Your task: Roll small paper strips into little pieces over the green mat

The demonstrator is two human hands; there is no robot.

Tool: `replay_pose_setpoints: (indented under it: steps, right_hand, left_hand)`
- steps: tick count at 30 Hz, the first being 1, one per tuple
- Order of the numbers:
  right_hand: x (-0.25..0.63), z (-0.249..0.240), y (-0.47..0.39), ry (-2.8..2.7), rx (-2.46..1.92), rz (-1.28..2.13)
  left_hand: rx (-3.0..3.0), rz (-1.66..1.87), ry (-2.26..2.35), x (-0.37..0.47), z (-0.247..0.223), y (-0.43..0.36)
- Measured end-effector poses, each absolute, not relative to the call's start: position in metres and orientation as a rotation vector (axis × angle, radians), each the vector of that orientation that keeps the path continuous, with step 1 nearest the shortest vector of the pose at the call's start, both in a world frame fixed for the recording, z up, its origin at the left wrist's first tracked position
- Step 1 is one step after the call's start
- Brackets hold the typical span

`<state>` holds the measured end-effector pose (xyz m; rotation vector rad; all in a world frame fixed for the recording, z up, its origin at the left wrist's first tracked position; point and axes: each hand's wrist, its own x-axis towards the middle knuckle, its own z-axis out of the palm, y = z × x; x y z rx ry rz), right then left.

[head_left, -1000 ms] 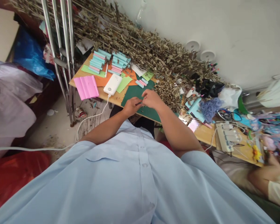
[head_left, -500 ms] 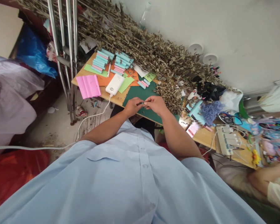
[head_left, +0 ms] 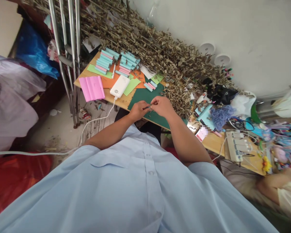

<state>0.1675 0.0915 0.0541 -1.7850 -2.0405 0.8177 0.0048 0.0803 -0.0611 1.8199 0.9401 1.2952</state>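
Holding a small greyish piece (head_left: 149,107) between its fingertips, the left hand (head_left: 137,110) keeps a closed grip over the near edge of the green mat (head_left: 142,94) on the tabletop (head_left: 122,101). The right hand (head_left: 162,106) bends its fingers to the three o'clock end of this piece; whether they pinch it or only touch it, I cannot tell.

In my judgement, the piece is very light, and perhaps easily crushed; its material is too small to read. It is better taken by its two ends, with soft fingertips. From the hands, small rolls (head_left: 150,85) lie at twelve o'clock, a white power bank (head_left: 119,86) at ten, and dried plants (head_left: 176,94) at two.

Compared with half a second ago, the right hand is a little higher and more arched, and the piece shows less clearly. The left hand has almost the same place. The rolls remain unmoved on the mat.
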Motion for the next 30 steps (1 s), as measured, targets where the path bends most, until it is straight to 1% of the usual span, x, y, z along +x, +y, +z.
replay_pose_setpoints:
  steps: [5, 8, 11, 17, 20, 30]
  right_hand:
    - [0.155, 0.067, 0.091, -2.222, -1.804, 0.609]
    - [0.155, 0.07, 0.088, -2.254, -1.757, 0.615]
    - [0.162, 0.066, 0.087, -2.165, -1.753, 0.739]
    - [0.172, 0.053, 0.093, -1.793, -1.789, 1.147]
    - [0.171, 0.053, 0.096, -1.778, -1.801, 1.216]
    - [0.157, 0.065, 0.106, -2.14, -1.924, 0.93]
  left_hand:
    - [1.833, 1.296, 0.926, 0.005, -0.061, 0.08]
    - [1.83, 1.308, 0.94, 0.004, -0.059, 0.079]
    - [1.813, 1.31, 0.959, 0.004, -0.057, 0.078]
    - [1.785, 1.321, 0.955, 0.006, -0.06, 0.078]
    - [1.788, 1.34, 0.944, 0.006, -0.062, 0.078]
    - [1.811, 1.339, 0.932, 0.006, -0.061, 0.078]
